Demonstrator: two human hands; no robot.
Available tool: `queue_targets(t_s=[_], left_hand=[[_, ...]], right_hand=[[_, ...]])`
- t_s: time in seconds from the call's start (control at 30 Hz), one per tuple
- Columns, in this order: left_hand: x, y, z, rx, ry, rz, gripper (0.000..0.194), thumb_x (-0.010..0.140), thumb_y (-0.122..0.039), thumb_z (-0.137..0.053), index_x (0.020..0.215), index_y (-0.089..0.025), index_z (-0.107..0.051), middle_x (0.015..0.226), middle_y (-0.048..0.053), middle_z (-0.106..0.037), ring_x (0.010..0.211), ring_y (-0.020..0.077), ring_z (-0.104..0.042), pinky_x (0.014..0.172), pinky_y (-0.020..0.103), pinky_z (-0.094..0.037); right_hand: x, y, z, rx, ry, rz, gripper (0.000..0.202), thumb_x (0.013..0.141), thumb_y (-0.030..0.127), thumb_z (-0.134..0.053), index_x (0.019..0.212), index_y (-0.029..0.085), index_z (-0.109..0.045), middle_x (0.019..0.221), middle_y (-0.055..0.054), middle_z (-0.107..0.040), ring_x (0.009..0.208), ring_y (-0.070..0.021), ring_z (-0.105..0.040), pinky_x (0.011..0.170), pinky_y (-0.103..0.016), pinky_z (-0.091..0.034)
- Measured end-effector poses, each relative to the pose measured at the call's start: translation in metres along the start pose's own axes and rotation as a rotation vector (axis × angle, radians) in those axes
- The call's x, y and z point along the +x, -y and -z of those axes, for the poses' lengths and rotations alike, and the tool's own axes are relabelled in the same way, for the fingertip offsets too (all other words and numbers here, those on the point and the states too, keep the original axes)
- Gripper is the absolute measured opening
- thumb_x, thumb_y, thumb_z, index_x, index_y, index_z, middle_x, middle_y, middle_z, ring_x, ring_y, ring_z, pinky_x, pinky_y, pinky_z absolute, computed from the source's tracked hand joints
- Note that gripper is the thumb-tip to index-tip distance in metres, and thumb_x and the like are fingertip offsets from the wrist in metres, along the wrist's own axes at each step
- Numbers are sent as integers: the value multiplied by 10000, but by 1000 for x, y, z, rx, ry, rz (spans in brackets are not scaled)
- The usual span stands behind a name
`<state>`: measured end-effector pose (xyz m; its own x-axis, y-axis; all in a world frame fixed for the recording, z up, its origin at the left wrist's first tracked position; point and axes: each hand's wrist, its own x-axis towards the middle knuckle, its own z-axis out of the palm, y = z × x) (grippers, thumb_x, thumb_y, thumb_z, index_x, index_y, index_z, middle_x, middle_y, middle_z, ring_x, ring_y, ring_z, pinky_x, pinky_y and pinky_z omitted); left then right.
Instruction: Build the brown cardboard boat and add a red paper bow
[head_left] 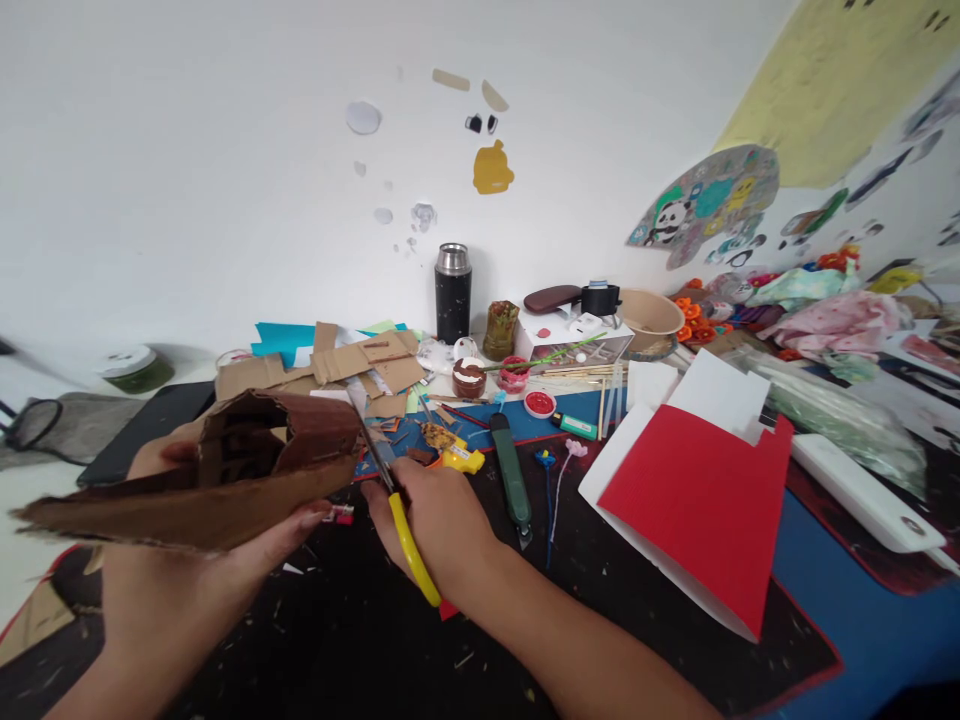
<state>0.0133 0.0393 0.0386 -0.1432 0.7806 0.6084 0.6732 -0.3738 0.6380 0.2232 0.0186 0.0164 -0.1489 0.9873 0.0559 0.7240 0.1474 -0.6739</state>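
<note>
My left hand [180, 570] grips a folded brown cardboard piece [202, 505], its thumb along the lower edge and some fingers hidden behind. The cardboard bends into a hollow, box-like shape with torn edges. Around the yellow handles of a pair of scissors [405, 545] my right hand [439, 520] is closed. The scissors' metal blades point up and left, close to the right end of the cardboard; whether they touch it I cannot tell. Beyond the right hand lies a green utility knife [510, 475].
Cardboard scraps [367, 360] lie at the back left. A black thermos [453, 300] stands against the wall near open paint jars [469, 375]. Red paper [701, 500] and a white power strip [862, 495] lie to the right, and a beige bowl [651, 312] stands behind.
</note>
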Motion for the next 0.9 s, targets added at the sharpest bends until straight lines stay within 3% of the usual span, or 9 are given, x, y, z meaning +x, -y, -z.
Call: queue_targets(t_s=[0.1,0.27,0.47,0.77,0.9], left_hand=[[1,-2,2,30,-1,22,763,584,-772,-846,1101,-281,-573,1095,129,-737,1043,445,-771,938,658,-632],[5,-12,3,39,58,39,703,608,-678,-875,1115,-277,-600,1159,148,-757,1088,450,-773,953,641,-635],[5,-8,3,12,68,104,747,578,-665,-896,1139,-263,-612,1160,145,-757,1111,477,-764,999,687,-615],[7,-9,3,30,-3,28,644,608,-646,-872,1082,-286,-624,1081,96,-768,1042,416,-787,917,593,-658],[7,-8,3,10,-17,4,583,639,-593,-871,1079,-282,-649,1098,98,-773,1077,407,-777,986,604,-644]], right_hand=[[1,0,-1,4,-2,-2,176,1067,365,-687,1009,210,-747,966,-115,-844,833,-274,-805,705,-313,-497],[-1,-1,1,34,10,-15,174,1074,352,-665,1002,214,-743,868,-78,-828,758,-240,-786,653,-289,-469],[-3,-3,5,88,11,31,260,1077,464,-702,990,221,-738,847,-62,-811,786,-230,-780,687,-280,-494],[-5,-3,7,149,52,70,458,999,660,-782,1069,209,-738,761,-31,-779,684,-217,-762,632,-277,-492],[-7,-1,9,170,73,94,515,956,715,-802,1058,218,-720,741,-14,-766,635,-205,-743,589,-274,-474]])
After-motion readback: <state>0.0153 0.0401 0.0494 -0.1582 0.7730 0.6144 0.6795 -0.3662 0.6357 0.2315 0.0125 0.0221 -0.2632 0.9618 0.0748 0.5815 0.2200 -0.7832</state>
